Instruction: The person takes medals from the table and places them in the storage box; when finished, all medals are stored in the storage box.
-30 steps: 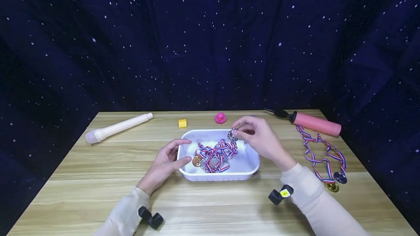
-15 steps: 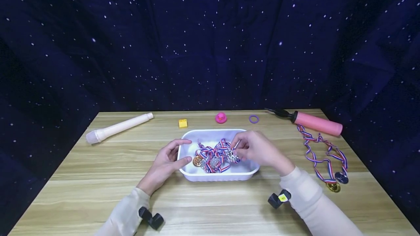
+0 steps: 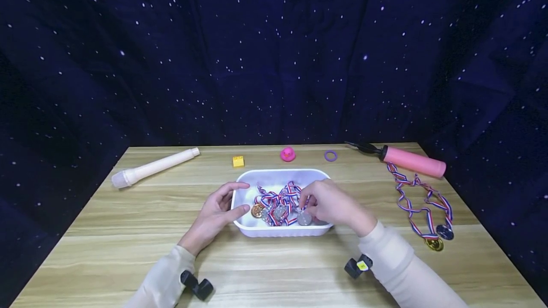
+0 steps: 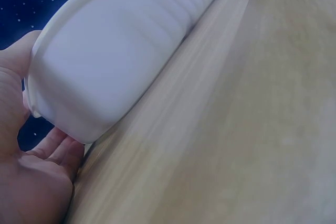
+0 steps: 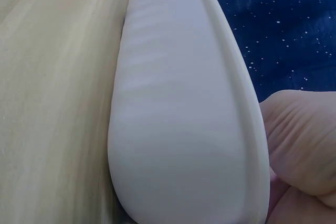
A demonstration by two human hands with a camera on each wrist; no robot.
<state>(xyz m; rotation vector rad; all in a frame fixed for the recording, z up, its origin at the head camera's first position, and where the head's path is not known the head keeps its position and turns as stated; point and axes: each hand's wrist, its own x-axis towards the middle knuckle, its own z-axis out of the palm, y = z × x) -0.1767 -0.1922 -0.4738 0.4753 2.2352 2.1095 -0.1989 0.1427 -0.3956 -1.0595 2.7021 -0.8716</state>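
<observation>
A white plastic tray (image 3: pixel 282 232) stands at the middle of the table. My left hand (image 3: pixel 217 210) grips its left end, the thumb over the rim; in the left wrist view the fingers (image 4: pixel 58 148) curl round the outside of the tray's wall. Over the tray's right part, my right hand (image 3: pixel 336 206) pinches a silver medal (image 3: pixel 304 218) near its top. Left of it lie tangled striped ribbons (image 3: pixel 274 198), a bronze-coloured medal (image 3: pixel 257 210) and another silver medal (image 3: pixel 280 212). In the right wrist view the tray wall hides the right fingertips.
Beyond the tray sit a yellow toy brick (image 3: pixel 238 161), a pink rubber duck (image 3: pixel 288 154) and a purple ring (image 3: pixel 330 156). A white microphone-shaped stick (image 3: pixel 156 167) lies left. At right are a pink hand pump (image 3: pixel 414 161), a gold medal (image 3: pixel 434 244) and a dark medal (image 3: pixel 445 232).
My right hand has moved down from the tray's far right edge into the tray, bringing the silver medal toward the near side. The left hand has stayed on the tray's left end.
</observation>
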